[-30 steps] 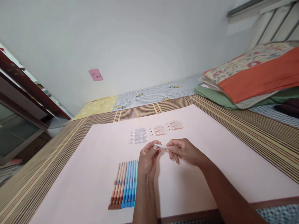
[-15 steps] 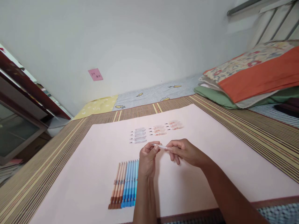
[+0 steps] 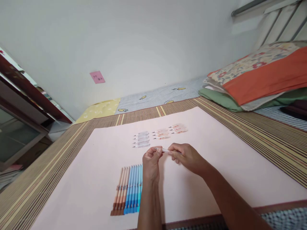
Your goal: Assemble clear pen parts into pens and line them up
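Just above the paper, a slim white pen refill (image 3: 165, 150) is held roughly level between both hands. My left hand (image 3: 151, 159) is closed, pinching its left end between thumb and fingertips. My right hand (image 3: 184, 155) is closed round its right end, the fingers curled. Beyond the hands lie several clear pen pieces (image 3: 141, 140) with dark pointed tips, and several orange-tinted ones (image 3: 161, 133). Nearer me, a row of brown pens (image 3: 120, 191) and blue pens (image 3: 132, 191) lies side by side, with my left forearm covering its right end.
A large pale pink sheet (image 3: 72, 179) lies on a striped mat (image 3: 48, 179). At the right are an orange floral pillow (image 3: 263, 73) and green cloth (image 3: 220, 99). A pink note (image 3: 97, 77) is stuck to the white wall (image 3: 148, 44) behind.
My right hand has shifted slightly left along the refill, and its fingers have curled in closer round it. My left hand stays nearly in place.
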